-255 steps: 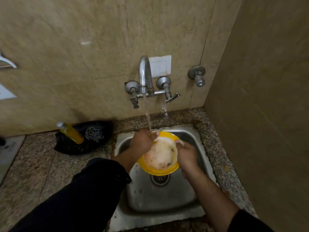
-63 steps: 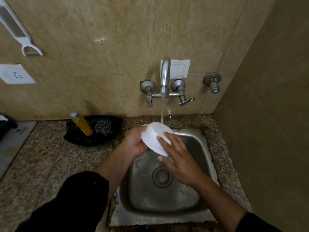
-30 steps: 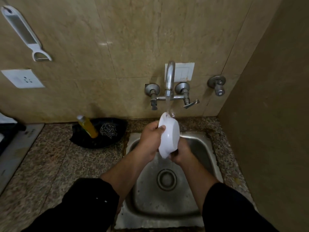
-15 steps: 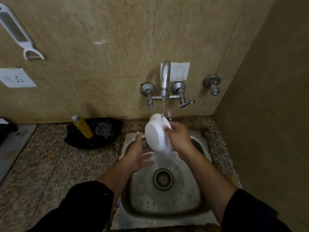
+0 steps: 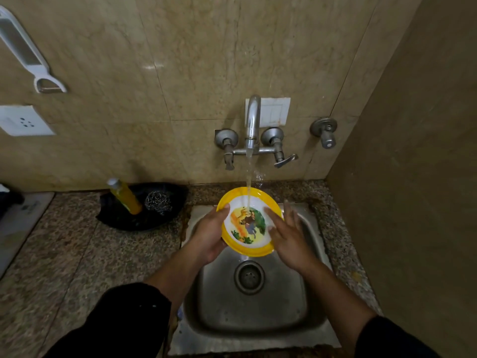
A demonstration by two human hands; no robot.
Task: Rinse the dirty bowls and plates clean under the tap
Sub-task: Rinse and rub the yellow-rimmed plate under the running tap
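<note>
A yellow-rimmed bowl (image 5: pixel 248 223) with a white inside and a cartoon picture is tilted towards me over the steel sink (image 5: pixel 253 293). Water from the tap (image 5: pixel 252 125) runs onto its inside. My left hand (image 5: pixel 210 235) grips the bowl's left rim, thumb over the edge and fingers underneath. My right hand (image 5: pixel 286 235) lies with straight fingers against the bowl's right inner side, slightly blurred. The bowl's inside looks free of foam.
A black tray (image 5: pixel 144 213) on the granite counter left of the sink holds a yellow soap bottle (image 5: pixel 125 196) and a steel scrubber (image 5: pixel 158 201). A side valve (image 5: pixel 325 133) sticks out of the wall at right. The brown side wall stands close on the right.
The bowl was turned from white underside out to picture side up. My left hand, open half a second ago, now grips the rim; my right hand has let go and lies flat inside.
</note>
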